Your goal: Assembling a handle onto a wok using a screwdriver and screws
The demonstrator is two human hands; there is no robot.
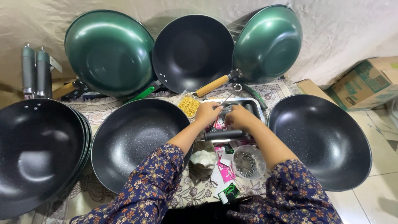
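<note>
Reaching into the metal tray (253, 103) at twelve o'clock, the left hand (207, 113) and right hand (237, 118) curl over small parts; what they grip I cannot tell. Nudging the yellow screws (189, 105) could scatter them.

A shallow metal tray (253, 103) was set flat on the patterned mat between two black woks, with a black handle (222, 135) laid across its near edge.

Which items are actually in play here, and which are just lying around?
In play: left hand and right hand over the metal tray; black handle; bag of yellow pieces.

Lying about: cardboard box, green woks, spare handles.
</note>
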